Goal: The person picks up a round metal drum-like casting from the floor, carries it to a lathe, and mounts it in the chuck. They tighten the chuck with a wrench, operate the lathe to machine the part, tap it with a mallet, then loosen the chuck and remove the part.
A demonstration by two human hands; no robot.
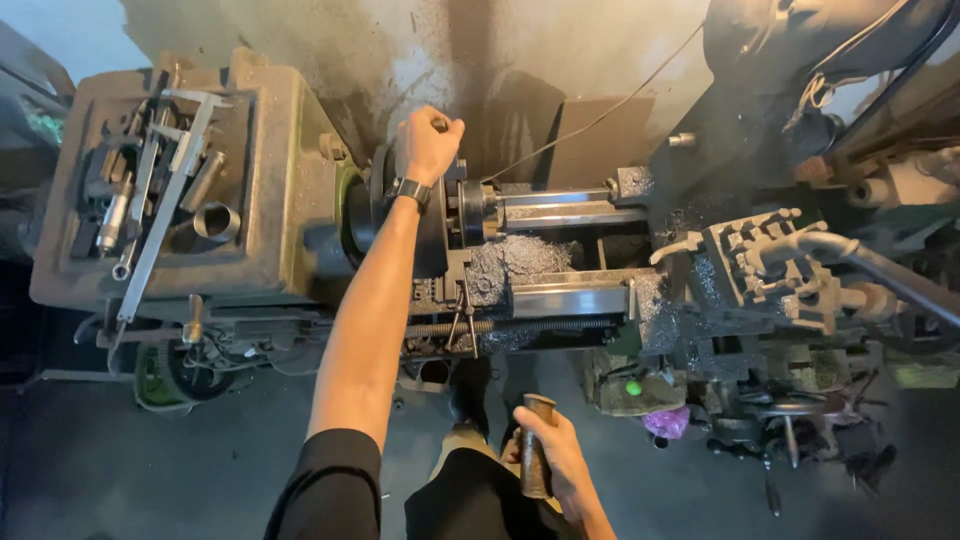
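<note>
Hands work apart at a metal lathe: the left hand [430, 140], arm stretched forward with a dark watch [411, 190] at the wrist, is closed in a fist on something at the top of the lathe chuck [440, 215], though what the fingers clamp is hidden by the fist; the right hand [556, 458] hangs low near the person's thigh, wrapped around a rusty brown metal cylinder [536, 447] held upright. To do this grip well, the left fist would best stay squarely over the chuck with the wrist straight, and the cylinder would best stay low and away from the machine. Left of the left hand, the headstock top [270, 120] serves as a tray, carrying a long vernier caliper [165, 195], wrenches and a short steel ring [217, 221]. Just right of that hand, the bed ways [570, 210] run onward, with grey metal swarf [510, 262] heaped below the chuck. Further right, beyond both hands, stands the tool post [745, 255] with a long handle [880, 268], all dusted with chips. Beneath the right hand lies a dark, grimy concrete floor [90, 470]; behind the machine rises a stained, pale wall [400, 50]. The room looks like a well-used workshop.
</note>
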